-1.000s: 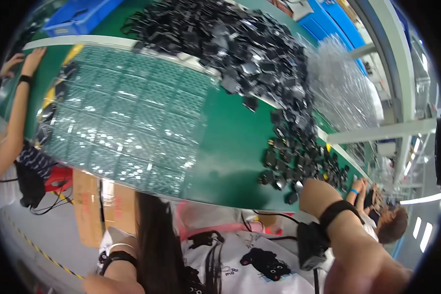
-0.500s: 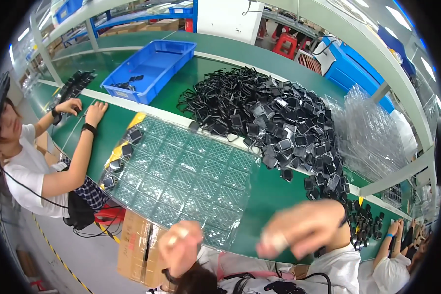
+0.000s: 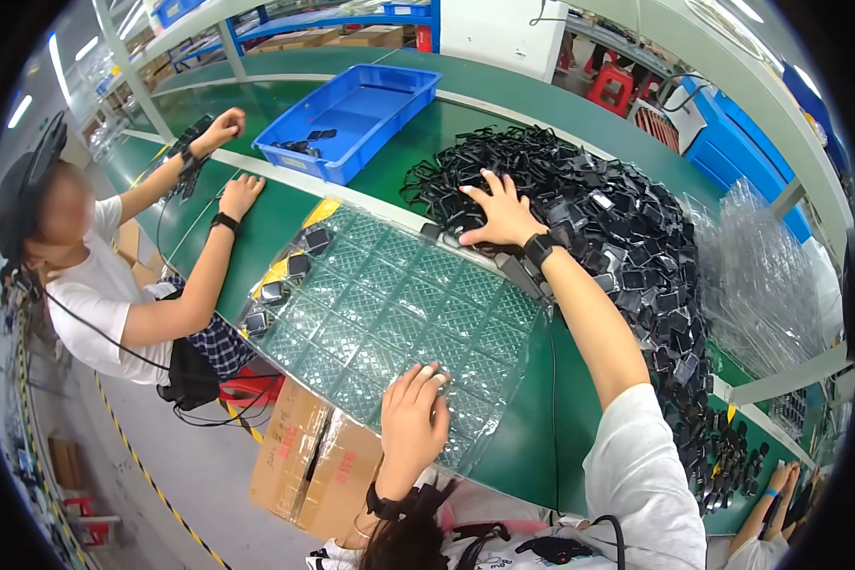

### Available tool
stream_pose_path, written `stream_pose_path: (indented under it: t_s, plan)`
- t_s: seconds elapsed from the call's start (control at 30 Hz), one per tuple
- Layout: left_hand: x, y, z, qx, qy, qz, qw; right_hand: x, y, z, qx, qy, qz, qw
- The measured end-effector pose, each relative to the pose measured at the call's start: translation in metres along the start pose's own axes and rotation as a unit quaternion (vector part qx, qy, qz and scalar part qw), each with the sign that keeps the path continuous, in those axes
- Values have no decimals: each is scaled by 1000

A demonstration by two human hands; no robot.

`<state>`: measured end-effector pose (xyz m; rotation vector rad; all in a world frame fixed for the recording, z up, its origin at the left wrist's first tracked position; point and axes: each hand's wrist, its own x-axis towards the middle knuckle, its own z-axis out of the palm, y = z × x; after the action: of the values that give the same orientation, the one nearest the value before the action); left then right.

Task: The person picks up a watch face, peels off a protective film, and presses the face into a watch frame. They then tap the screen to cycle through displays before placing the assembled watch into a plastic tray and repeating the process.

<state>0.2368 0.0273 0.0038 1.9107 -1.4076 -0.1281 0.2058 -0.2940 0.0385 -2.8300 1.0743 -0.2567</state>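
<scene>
A large clear plastic tray (image 3: 399,313) with many small pockets lies on the green table (image 3: 532,427); a few pockets along its left edge hold black parts (image 3: 299,266). My left hand (image 3: 413,413) rests on the tray's near edge with its fingers curled; whether it grips the tray is unclear. Spread flat, my right hand (image 3: 499,214) lies on the near side of a big pile of black parts (image 3: 617,218) just beyond the tray. Both wrists wear black bands.
A co-worker (image 3: 95,285) in a white shirt sits at the left with both hands on the table. A blue bin (image 3: 351,109) stands behind the tray. Stacked clear trays (image 3: 760,275) lie at the right, cardboard boxes (image 3: 309,465) under the table, another person's hand (image 3: 779,480) at the lower right.
The view has swung and steadied over the table. My right hand has reached forward from the near edge onto the black pile, and my left hand has come down on the tray.
</scene>
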Motion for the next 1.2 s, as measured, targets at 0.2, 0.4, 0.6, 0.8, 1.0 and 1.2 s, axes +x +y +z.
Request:
stream_pose_path:
  t_s: [0.2, 0.4, 0.6, 0.8, 1.0, 1.2]
  plan:
    - [1, -3, -4, -19, -4, -13, 1000, 22, 18, 4, 35, -28, 14, 999]
    - [0, -6, -2, -28, 2, -18, 999, 22, 26, 18, 46, 31, 0, 998]
    - [-2, -8, -2, -29, 1, -15, 999, 20, 36, 16, 100, 108, -11, 989]
    - [-3, -7, -1, -36, 5, -11, 999, 12, 51, -8, 134, 216, -9, 967]
    - [-4, -7, -3, -39, 3, 0, 999, -12, 74, -42, 121, 235, -33, 964]
    - [-4, -9, -4, -42, -7, -9, 999, -90, 70, -70, 138, 133, -27, 981]
